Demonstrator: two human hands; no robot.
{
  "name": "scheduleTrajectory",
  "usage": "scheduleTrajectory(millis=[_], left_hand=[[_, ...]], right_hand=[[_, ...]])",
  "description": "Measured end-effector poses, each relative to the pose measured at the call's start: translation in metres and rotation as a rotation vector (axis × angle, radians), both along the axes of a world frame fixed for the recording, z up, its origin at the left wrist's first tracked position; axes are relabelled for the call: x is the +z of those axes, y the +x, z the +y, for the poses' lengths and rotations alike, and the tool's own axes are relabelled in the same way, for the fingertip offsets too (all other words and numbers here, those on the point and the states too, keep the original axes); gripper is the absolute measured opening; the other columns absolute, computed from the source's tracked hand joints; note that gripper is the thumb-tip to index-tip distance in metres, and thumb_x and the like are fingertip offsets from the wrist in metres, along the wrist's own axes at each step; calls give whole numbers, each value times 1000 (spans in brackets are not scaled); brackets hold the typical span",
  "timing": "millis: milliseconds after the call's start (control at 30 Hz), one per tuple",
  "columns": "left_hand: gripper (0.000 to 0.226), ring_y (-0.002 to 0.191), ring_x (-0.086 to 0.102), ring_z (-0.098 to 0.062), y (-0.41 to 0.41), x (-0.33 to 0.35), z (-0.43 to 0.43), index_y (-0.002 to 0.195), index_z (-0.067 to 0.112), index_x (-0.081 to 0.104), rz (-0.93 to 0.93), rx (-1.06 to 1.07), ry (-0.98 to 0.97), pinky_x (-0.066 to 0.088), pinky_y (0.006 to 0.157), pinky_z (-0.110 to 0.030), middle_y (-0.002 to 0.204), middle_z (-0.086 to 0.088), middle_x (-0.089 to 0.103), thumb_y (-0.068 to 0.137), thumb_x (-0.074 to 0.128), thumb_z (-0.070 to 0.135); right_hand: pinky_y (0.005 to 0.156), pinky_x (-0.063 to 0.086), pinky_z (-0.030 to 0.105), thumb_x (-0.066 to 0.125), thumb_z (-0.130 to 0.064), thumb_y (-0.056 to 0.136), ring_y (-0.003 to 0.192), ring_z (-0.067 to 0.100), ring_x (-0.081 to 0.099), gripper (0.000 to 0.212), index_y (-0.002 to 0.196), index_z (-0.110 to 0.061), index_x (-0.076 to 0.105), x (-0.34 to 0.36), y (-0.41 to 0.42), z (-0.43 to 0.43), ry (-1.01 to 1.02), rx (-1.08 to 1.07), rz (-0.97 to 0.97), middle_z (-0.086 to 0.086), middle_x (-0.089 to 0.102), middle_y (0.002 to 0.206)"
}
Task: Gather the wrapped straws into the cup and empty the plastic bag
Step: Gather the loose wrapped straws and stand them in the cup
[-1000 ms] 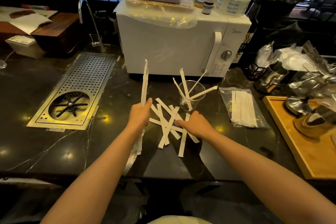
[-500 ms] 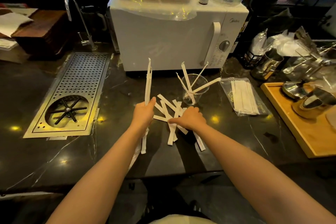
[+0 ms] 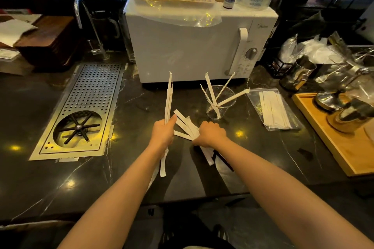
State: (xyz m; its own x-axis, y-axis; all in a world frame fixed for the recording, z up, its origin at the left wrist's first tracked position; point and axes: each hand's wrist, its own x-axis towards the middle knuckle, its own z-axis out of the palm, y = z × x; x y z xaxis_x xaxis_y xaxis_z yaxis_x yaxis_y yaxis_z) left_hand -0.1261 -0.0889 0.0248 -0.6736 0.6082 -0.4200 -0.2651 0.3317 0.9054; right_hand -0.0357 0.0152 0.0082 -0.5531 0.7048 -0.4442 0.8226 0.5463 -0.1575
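Both hands (image 3: 163, 134) gripping flat paper-wrapped straws (image 3: 187, 126)

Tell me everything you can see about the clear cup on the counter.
The clear cup looks like thin transparent plastic, upright on the dark counter in front of the white microwave. Four wrapped straws stand in it, fanned out and leaning on its rim. Neither hand touches it. The plastic bag lies to its right, apart from it.

White straws (image 3: 187, 126) are lying on a black, pale-veined counter (image 3: 263, 143). A silver grille (image 3: 95, 89) dotted with round holes is shining beside a white microwave (image 3: 182, 50). A tan board (image 3: 334, 143) is sitting at the counter's right edge.
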Motion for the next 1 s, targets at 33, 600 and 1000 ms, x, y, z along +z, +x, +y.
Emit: scheduleTrajectory(millis=[33,600,1000], left_hand=[[29,29,27,-4,0,-1,0,68,15,48,-5,-2,3,24,30,-14,50,0,31,90,45,32],[36,41,26,-10,-1,0,1,58,17,42,10,45,11,23,30,-14,51,-1,29,90,45,31],[26,30,30,-3,-6,5,4,65,17,45,18,87,98,27,33,-15,50,1,33,87,53,28]], right_hand=[[85,45,40,66,-38,74,110,32,50,54,113,-7,48,1,0,1,-1,17,-15,14,55,119],[78,45,38,46,-15,90,104,33,56,30,118,-2,50,2,2,-5,93,349,-137,18,59,117],[65,34,37,33,-21,93,81,33,51,22,102,-3,41,14,10,7,-133,264,192,22,56,96]])
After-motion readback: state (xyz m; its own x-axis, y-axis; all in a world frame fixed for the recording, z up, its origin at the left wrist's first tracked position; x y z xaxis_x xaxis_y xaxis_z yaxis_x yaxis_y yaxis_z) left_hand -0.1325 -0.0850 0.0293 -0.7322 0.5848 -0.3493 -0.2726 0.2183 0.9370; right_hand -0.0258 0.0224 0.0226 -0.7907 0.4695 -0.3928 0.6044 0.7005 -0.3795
